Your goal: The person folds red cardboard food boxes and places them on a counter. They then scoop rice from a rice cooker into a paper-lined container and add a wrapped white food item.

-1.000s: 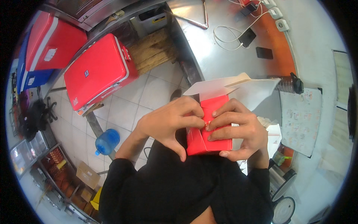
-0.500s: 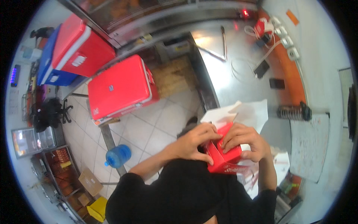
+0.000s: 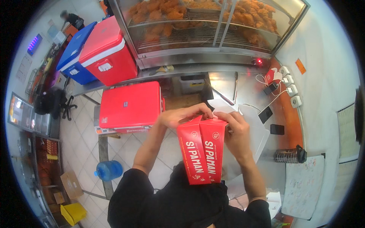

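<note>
In front of my chest is a red cardboard food box (image 3: 197, 155) with white lettering, its two printed panels meeting along a lengthwise seam. My left hand (image 3: 186, 114) is closed on the far end of the box, its fingertips at the folded flaps. From the other side my right hand (image 3: 235, 131) pinches the same end, thumb and fingers close to the left fingertips. Part of the flaps is hidden by my fingers. White paper sheets (image 3: 253, 125) lie on the steel counter (image 3: 222, 81) beyond and beside my right hand.
Metal tongs (image 3: 232, 91) lie on the counter before a glass warming cabinet (image 3: 190, 57) of fried chicken. Phones, cables and a plunger jug (image 3: 287, 155) stand along the right wall. Left are a red cooler (image 3: 131, 106), further coolers and a blue water bottle (image 3: 109, 170).
The box has tipped, so its printed panels now face me. Both hands have shifted to its far end. My view has tilted up, bringing the chicken cabinet into sight.
</note>
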